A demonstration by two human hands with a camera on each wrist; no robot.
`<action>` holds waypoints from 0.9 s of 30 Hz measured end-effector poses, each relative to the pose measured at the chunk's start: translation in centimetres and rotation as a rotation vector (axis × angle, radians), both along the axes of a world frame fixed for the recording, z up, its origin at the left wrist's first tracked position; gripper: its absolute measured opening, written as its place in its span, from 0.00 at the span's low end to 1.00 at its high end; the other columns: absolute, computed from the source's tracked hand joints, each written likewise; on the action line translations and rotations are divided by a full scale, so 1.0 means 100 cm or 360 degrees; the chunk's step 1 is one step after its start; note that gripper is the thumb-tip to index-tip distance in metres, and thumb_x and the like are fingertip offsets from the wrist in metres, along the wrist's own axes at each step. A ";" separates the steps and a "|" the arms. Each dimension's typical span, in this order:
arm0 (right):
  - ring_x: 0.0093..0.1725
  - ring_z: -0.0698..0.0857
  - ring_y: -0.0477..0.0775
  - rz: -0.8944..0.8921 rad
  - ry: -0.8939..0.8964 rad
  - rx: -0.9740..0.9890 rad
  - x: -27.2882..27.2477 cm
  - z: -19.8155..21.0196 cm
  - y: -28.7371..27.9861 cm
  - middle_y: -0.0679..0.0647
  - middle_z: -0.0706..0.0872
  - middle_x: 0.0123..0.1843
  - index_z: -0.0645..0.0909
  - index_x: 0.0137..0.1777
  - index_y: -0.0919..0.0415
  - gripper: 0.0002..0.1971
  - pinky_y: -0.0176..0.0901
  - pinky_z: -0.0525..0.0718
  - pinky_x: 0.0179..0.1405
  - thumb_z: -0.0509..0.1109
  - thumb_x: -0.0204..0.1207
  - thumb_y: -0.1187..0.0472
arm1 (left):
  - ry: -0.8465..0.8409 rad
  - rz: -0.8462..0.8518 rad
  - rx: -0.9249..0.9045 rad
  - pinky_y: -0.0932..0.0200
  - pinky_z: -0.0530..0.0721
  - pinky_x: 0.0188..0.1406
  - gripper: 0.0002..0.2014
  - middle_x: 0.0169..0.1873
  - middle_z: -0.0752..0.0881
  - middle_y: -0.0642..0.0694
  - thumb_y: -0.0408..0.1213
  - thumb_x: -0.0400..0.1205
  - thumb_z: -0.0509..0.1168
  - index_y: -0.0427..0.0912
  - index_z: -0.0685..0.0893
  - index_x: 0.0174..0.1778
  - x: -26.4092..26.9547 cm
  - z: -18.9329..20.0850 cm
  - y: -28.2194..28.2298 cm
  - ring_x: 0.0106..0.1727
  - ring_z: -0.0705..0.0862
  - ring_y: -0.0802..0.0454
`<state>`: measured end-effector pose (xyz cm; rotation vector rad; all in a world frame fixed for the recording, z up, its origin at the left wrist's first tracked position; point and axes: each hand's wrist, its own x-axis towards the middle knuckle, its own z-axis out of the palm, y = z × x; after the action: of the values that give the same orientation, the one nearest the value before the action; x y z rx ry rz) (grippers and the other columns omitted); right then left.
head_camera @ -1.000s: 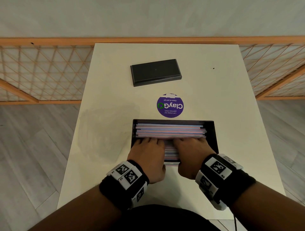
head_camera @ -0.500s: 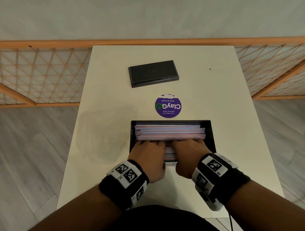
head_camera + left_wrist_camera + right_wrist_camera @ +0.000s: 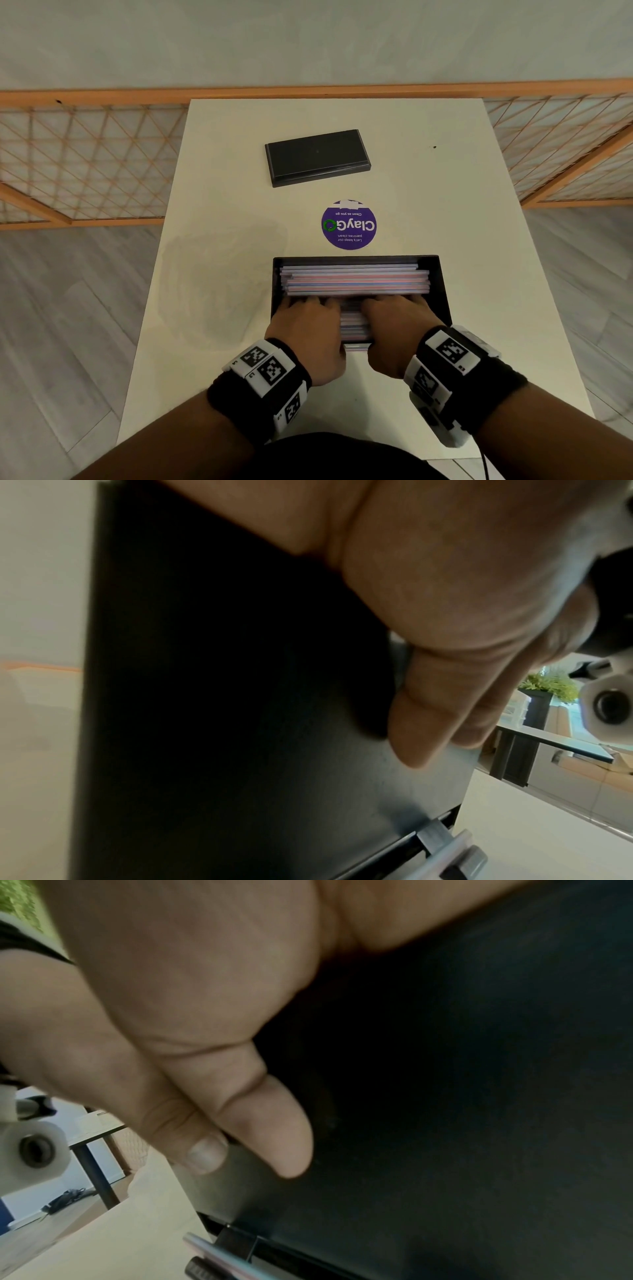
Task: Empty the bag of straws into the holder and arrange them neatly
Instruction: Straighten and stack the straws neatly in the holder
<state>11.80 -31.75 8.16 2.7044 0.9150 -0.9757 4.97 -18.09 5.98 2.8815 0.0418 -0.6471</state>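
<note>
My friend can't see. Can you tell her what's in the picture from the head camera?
Two hands, the left hand and the right hand, reach into a black box of pastel straws on a white table. Farther back lie a purple round sticker and a black lid.

Both forearms reach forward side by side from the near edge of the table (image 3: 445,205), each wrist wrapped in a black band with white marker blocks. The left hand (image 3: 308,329) and right hand (image 3: 399,325) lie palm down, knuckles up, close together but apart, with fingers bent down over the near wall of the holder (image 3: 442,274) onto the straws (image 3: 356,279). In the 2 wrist views, each thumb lies straight against the holder's dark outer wall.
</note>
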 end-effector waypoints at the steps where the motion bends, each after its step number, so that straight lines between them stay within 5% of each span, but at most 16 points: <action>1: 0.64 0.82 0.56 0.0007 -0.0008 0.0002 0.000 0.000 0.000 0.48 0.84 0.60 0.76 0.63 0.51 0.20 0.55 0.67 0.78 0.69 0.70 0.54 | 0.0002 0.0005 -0.0008 0.49 0.79 0.70 0.23 0.60 0.84 0.45 0.52 0.79 0.66 0.46 0.76 0.67 0.000 0.000 0.000 0.62 0.83 0.44; 8: 0.68 0.77 0.60 0.0007 0.0031 -0.0009 0.002 0.002 0.001 0.52 0.76 0.64 0.80 0.63 0.50 0.21 0.56 0.69 0.73 0.68 0.68 0.54 | 0.0077 0.0016 -0.0032 0.47 0.80 0.68 0.20 0.66 0.73 0.44 0.52 0.79 0.66 0.47 0.80 0.65 0.001 -0.001 0.000 0.66 0.78 0.44; 10: 0.69 0.74 0.61 0.0018 0.0041 -0.0020 0.002 0.003 0.002 0.53 0.73 0.66 0.81 0.62 0.51 0.21 0.57 0.69 0.72 0.68 0.68 0.54 | 0.0065 -0.0001 -0.0021 0.48 0.79 0.69 0.19 0.66 0.75 0.45 0.52 0.80 0.66 0.48 0.80 0.65 0.002 -0.001 0.000 0.66 0.79 0.44; 16: 0.61 0.84 0.58 0.0063 -0.0027 -0.0010 0.000 0.003 0.001 0.48 0.87 0.57 0.76 0.62 0.50 0.20 0.56 0.68 0.74 0.67 0.68 0.54 | -0.0064 0.0009 -0.0018 0.48 0.77 0.73 0.26 0.67 0.80 0.44 0.50 0.79 0.66 0.46 0.70 0.72 0.000 -0.001 -0.002 0.69 0.79 0.42; 22: 0.69 0.73 0.61 0.0211 -0.0045 -0.0061 0.001 0.007 0.004 0.52 0.75 0.67 0.81 0.64 0.49 0.23 0.58 0.69 0.70 0.70 0.67 0.53 | -0.0043 -0.0065 -0.0207 0.48 0.84 0.64 0.21 0.64 0.80 0.50 0.45 0.79 0.69 0.51 0.78 0.68 0.002 -0.001 -0.005 0.63 0.83 0.46; 27: 0.61 0.82 0.57 0.0157 0.0033 0.0017 0.000 0.006 0.003 0.49 0.84 0.60 0.78 0.61 0.50 0.20 0.54 0.74 0.68 0.69 0.67 0.54 | -0.0023 -0.0068 -0.0181 0.49 0.86 0.61 0.19 0.59 0.86 0.49 0.46 0.78 0.67 0.51 0.80 0.66 0.002 0.000 -0.001 0.58 0.86 0.45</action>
<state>11.82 -31.45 8.71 2.6341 1.0497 -0.9836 5.13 -18.17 6.00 2.7841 -0.0566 -0.6150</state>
